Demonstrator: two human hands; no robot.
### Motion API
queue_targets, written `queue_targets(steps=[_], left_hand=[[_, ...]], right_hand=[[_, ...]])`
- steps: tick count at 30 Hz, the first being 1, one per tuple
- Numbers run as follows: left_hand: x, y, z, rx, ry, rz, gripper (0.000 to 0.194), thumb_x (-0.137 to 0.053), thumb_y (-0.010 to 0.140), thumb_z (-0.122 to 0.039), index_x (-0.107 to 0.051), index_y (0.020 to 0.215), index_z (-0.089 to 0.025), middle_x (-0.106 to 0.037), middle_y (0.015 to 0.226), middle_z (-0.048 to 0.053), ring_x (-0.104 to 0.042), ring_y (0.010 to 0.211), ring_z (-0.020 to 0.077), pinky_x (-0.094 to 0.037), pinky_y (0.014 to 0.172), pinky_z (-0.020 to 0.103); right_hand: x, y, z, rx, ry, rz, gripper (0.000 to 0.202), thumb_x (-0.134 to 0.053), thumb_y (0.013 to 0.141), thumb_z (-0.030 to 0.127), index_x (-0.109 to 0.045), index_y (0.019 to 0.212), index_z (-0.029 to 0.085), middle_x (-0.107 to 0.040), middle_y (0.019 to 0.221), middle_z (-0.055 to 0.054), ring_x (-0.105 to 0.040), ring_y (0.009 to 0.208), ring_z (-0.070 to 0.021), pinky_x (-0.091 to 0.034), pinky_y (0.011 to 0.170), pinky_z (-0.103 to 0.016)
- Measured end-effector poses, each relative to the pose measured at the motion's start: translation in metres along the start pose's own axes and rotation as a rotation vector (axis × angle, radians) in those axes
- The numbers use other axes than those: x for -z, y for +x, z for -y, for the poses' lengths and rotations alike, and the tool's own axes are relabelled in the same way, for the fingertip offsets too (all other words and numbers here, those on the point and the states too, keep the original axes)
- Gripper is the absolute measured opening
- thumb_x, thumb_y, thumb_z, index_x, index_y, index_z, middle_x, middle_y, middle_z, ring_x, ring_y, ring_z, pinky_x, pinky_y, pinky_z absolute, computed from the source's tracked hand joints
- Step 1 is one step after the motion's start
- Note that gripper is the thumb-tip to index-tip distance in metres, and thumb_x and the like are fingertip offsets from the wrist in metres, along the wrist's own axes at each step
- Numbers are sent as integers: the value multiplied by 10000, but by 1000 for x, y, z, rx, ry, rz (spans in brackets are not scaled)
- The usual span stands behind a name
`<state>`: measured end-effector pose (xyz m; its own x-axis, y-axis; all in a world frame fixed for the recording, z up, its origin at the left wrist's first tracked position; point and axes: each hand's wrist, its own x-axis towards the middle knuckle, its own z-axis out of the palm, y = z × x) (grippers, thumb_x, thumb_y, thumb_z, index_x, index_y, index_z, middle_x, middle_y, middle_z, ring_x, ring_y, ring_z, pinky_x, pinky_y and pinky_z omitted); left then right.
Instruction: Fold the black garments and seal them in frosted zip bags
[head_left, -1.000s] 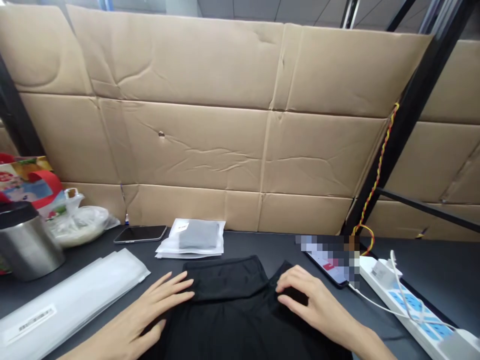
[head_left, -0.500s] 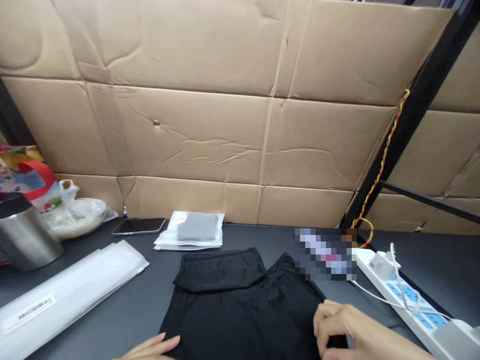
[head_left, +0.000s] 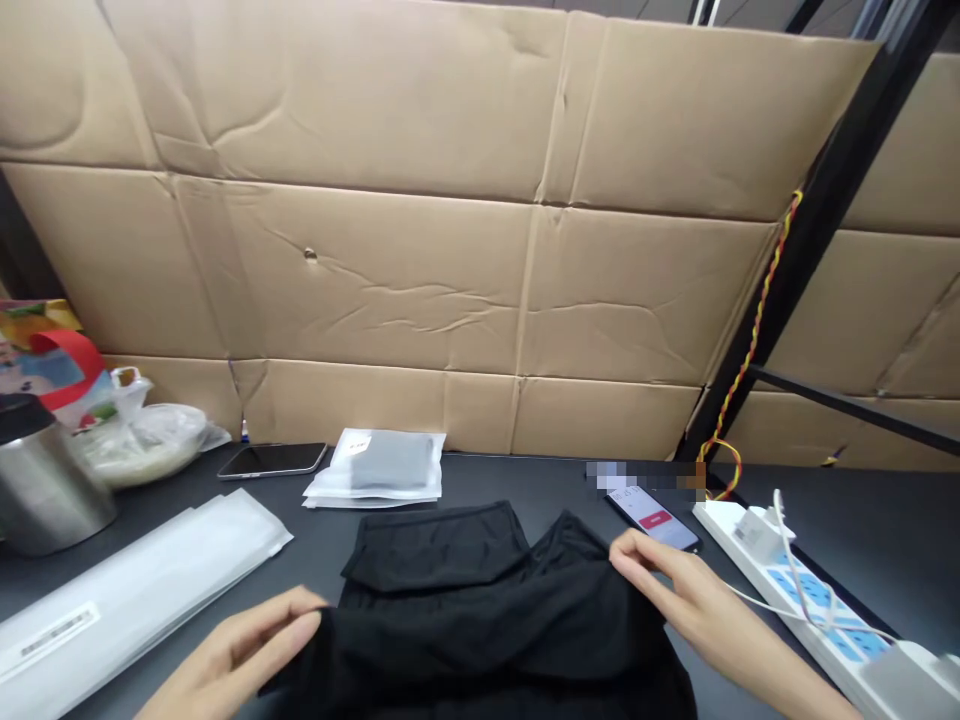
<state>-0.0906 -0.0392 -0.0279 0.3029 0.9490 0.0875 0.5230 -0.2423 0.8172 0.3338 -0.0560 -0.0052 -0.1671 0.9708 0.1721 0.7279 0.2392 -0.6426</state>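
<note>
Black garment [head_left: 472, 625] on the worktop [head_left: 540, 480], well forward of its back edge, near part lifted into a fold. Left hand [head_left: 244, 645]: thumb-and-finger pinch on the fold's left end. Right hand [head_left: 675, 585]: same, right end. Frosted bag [head_left: 431, 488] (dark item inside) near the back edge, beside a dark-screened smartphone [head_left: 274, 460]. Power strip [head_left: 791, 583] right of the garment.

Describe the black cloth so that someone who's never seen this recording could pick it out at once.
From the tall cardboard wall, look down to the dark tabletop at its foot. At bottom centre, the black cloth spans from the left hand to the right hand, each pinching it. Unlike the long white packet on the left, it is creased, folded fabric.
</note>
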Motion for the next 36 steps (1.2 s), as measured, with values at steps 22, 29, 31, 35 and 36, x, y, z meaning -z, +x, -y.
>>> queue_targets(steps=[22, 29, 31, 35, 36], left_hand=[[-16, 67, -18, -434, 596, -169, 353, -396, 980, -377, -542, 1293, -300, -578, 1356, -7, -453, 1313, 263, -345, 1105, 461], [-99, 86, -78, -778, 620, 351, 477, -374, 1024, -266, -270, 1489, -286, -350, 1523, 14, -253, 1416, 223, -205, 1173, 459], [-112, 94, -70, -774, 594, 372, 479, -374, 1024, -291, -265, 1491, -280, -340, 1525, 30, -259, 1411, 230, -226, 1166, 457], [-120, 98, -52, -732, 583, 384, 490, -338, 1034, -319, -212, 1505, -270, -282, 1547, 44, -239, 1418, 221, -234, 1162, 457], [-121, 98, -51, -725, 593, 384, 485, -327, 1036, -326, -219, 1504, -261, -279, 1548, 47, -232, 1420, 220, -230, 1162, 462]], right_hand=[[-2, 16, -16, 43, -261, -51, 71, -595, 815, 265, -547, 858, 234, -616, 839, 5, -598, 777, -179, -452, 696, -272], [-34, -1, -19, 209, -726, -75, 560, -494, 632, -15, -585, 1145, 189, -625, 1132, -123, -593, 1039, -302, -469, 886, -432], [-44, 3, -28, 229, -855, -129, 508, -493, 658, -7, -613, 1126, 151, -638, 1118, -158, -613, 1000, -327, -493, 847, -454], [-47, 3, -34, 162, -947, -178, 353, -464, 746, -3, -685, 959, 172, -677, 952, -130, -669, 854, -288, -530, 718, -371], [-45, 2, -32, 117, -945, -186, 366, -446, 770, -4, -686, 974, 181, -682, 909, -115, -685, 790, -265, -530, 664, -335]])
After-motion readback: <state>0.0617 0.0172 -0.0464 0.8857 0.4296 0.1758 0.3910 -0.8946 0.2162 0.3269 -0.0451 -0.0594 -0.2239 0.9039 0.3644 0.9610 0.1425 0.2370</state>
